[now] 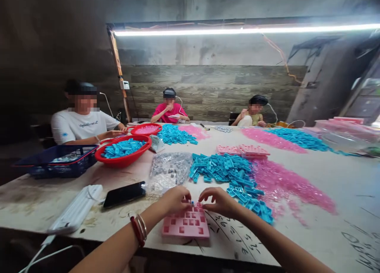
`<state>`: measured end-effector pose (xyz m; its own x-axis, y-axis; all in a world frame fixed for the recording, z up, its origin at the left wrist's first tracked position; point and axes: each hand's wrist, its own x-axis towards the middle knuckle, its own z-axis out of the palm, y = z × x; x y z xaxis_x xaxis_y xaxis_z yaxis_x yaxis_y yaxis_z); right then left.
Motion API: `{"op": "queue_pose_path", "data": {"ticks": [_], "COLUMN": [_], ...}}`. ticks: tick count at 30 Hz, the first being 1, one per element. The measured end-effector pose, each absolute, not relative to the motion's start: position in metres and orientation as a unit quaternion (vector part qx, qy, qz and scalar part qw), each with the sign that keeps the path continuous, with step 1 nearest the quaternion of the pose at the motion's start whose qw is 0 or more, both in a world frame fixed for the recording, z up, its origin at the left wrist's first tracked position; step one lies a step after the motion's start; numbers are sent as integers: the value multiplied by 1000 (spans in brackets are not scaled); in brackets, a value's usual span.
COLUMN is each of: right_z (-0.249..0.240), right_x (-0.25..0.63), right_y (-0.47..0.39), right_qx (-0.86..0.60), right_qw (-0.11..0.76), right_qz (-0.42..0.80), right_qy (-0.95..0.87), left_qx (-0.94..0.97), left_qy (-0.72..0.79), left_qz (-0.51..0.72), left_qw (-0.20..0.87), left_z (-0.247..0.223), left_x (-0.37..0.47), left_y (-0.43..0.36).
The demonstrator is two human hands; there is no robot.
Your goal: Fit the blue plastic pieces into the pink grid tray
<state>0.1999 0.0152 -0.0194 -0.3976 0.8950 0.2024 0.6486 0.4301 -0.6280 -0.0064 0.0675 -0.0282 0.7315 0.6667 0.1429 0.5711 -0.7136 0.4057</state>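
A pink tray (186, 226) with rows of square holes lies near the table's front edge. Over its upper left part is my left hand (175, 199), fingers curled together at the tray; what they hold is too small to name. My right hand (216, 201) is at the tray's upper right corner, thumb and fingers apart with a gap between them. A tiny blue piece (192, 203) shows between the hands. Beyond them lie a pile of blue plastic pieces (222, 167), a heap of clear pink pieces (291, 182) and a clear bag of small grey parts (170, 168).
A black phone (124, 194) and a white power strip (75, 209) lie left. Farther back are a red basket of blue pieces (147, 143), a dark blue basket (63, 171) and stacked pink trays (253, 151). Several people sit across the table.
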Motion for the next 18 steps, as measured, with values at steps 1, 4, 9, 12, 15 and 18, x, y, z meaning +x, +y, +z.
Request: {"op": "queue_pose_path", "data": {"ticks": [1, 4, 9, 12, 15, 18], "right_z": [-21, -26, -29, -31, -34, -34], "right_x": [199, 194, 190, 193, 192, 184], "right_y": [15, 15, 19, 21, 20, 17], "right_qx": [-472, -463, -449, -472, -465, -464], "right_qw": [254, 245, 233, 277, 316, 318], "right_qz": [217, 161, 94, 97, 107, 80], "right_qy": [-816, -837, -857, -831, -820, -823], "left_qx": [913, 911, 911, 911, 910, 907], "left_qy": [340, 343, 344, 353, 367, 375], "left_qz": [141, 144, 153, 147, 132, 121], "left_qw": [174, 179, 168, 153, 140, 152], "left_z": [-28, -27, -26, -22, -19, -19], "left_x": [-7, -7, -4, 0, 0, -4], "left_y": [68, 67, 63, 58, 56, 59]}}
